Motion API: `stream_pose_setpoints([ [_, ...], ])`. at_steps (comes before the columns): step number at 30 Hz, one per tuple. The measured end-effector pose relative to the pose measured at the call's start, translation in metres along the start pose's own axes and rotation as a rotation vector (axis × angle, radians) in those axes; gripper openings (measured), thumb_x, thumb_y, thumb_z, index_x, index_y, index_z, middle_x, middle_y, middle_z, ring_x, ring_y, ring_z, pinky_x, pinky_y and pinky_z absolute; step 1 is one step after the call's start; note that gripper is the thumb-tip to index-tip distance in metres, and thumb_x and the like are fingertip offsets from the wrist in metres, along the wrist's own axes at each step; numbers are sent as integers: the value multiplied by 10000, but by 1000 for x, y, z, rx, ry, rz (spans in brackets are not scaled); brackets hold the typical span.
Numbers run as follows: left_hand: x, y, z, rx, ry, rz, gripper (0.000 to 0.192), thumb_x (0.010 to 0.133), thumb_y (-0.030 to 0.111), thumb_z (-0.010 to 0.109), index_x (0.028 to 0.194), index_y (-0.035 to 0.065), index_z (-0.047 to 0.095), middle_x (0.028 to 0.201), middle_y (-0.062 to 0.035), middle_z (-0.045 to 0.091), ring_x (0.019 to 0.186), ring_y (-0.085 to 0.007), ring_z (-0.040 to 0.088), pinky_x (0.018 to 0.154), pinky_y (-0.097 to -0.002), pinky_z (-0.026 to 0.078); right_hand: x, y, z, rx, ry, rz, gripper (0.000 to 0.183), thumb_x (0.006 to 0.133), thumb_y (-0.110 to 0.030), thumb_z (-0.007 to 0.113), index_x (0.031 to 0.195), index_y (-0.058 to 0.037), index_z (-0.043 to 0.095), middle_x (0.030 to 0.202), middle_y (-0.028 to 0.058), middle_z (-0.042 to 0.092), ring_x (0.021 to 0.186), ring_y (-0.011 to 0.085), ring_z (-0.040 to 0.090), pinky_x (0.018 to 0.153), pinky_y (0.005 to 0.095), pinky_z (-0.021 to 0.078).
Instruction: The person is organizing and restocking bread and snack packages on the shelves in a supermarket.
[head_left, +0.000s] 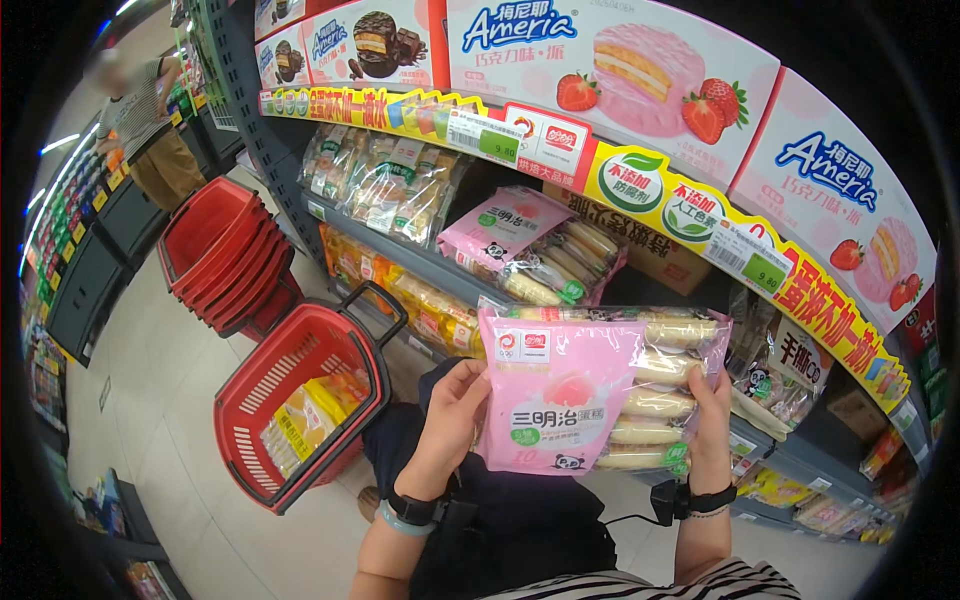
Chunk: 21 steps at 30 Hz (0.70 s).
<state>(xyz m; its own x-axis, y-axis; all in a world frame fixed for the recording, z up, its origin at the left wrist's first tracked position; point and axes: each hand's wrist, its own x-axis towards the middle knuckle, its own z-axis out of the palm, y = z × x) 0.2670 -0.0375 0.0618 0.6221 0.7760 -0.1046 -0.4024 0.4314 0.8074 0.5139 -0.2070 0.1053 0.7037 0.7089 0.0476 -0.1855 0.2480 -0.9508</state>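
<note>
A pink plastic bag of sandwich cakes (562, 397) is held up between my two hands, its printed front facing me. My left hand (454, 412) grips its left edge, thumb on the front. At the right edge my right hand (709, 416) pinches the clear side, where a column of wrapped cakes shows through. Behind it on the shelf lies a similar pink bag of cakes (517, 232). Just left of my legs stands a red shopping basket (247, 390) with a black handle, a yellow snack package (315, 420) inside it.
Red baskets (225, 255) are stacked on the tiled floor beyond mine. Boxes of pies (652, 82) line the upper shelf above a yellow promotional strip (409, 112). Bagged bread (382, 180) sits at the shelf's left. Another person (142, 127) stands in the aisle, upper left.
</note>
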Motion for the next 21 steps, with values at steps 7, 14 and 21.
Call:
stream_pose_setpoints([
  [7,3,1,14,-42,40,-4,173,925,104,522,1061,-2,533,990,-43,604,920,-100,569,817,-224,438,-1,0,-2,-69,31,-91,600,833,-156,658,1327,21,369,1254,111,503,1125,192,495,962,322,376],
  [14,21,2,17,62,-18,-4,134,921,109,538,1009,9,547,947,-21,601,871,-74,551,789,-204,422,1,-7,-14,-78,85,-166,577,846,-138,634,1327,27,361,1271,117,486,1135,195,485,967,317,365],
  [21,70,23,52,303,-15,286,94,918,105,539,962,22,534,888,-7,573,836,-77,529,774,-215,413,2,-8,-46,0,335,-243,494,878,-194,609,1269,7,383,1207,112,504,1065,195,523,902,334,422],
])
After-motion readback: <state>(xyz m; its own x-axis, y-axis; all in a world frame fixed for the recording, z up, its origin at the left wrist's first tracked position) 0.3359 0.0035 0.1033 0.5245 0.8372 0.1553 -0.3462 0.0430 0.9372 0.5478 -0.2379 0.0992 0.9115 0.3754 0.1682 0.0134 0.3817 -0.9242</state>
